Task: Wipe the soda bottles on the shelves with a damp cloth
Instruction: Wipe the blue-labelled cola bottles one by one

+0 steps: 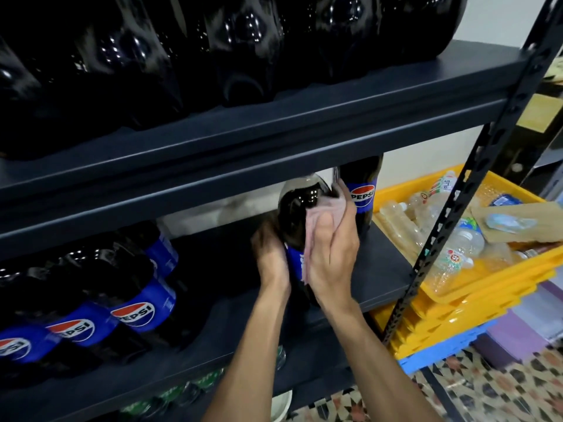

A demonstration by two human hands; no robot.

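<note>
A large dark Pepsi bottle (pixel 300 208) with a blue label stands on the middle shelf (pixel 377 263). My left hand (pixel 269 254) grips its left side at label height. My right hand (pixel 332 248) presses a pale pink cloth (pixel 316 217) against the bottle's right shoulder, fingers curled over the cloth. Another Pepsi bottle (pixel 362 193) stands just behind to the right. Several more Pepsi bottles (pixel 134 312) stand in a row at the left of the same shelf. The bottle's lower part is hidden behind my hands.
Dark bottles (pixel 243 50) fill the upper shelf. Green bottles (pixel 195 388) show on the shelf below. A black slotted upright post (pixel 457 208) bounds the shelf on the right. Beyond it, stacked yellow crates (pixel 457 300) hold empty clear plastic bottles (pixel 457 245) above a patterned floor.
</note>
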